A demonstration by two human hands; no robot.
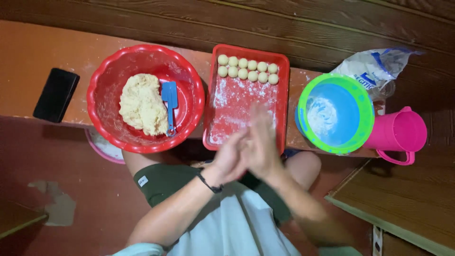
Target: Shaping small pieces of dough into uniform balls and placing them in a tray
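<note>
Left hand (231, 159) and right hand (259, 142) are pressed palm to palm over the near edge of the red rectangular plastic tray (282, 99), both motion-blurred; fingers point away from the body toward the tray, left palm under, right on top. Can't tell if anything sits between the palms, so grip state is unclear — flat against each other, not fisted. Black band on the left wrist. Tray's long axis runs away from the person; its floor is dusted with flour, and ten small pale dough balls (247, 68) sit in two rows of five along the far end, rows running left-right, balls touching. Left of the tray, touching it: round red plastic bowl (102, 80) holding a lump of pale yellow dough (141, 103), long axis near-far, with a blue plastic scraper (169, 105) just beside it, handle toward the person. Right of the tray: blue bowl with green rim (365, 102) with flour in the bottom, then a pink plastic jug (400, 132). Clear flour bag (374, 68) behind them. Black phone (56, 95) lies far left on the wooden bench (28, 52).
</note>
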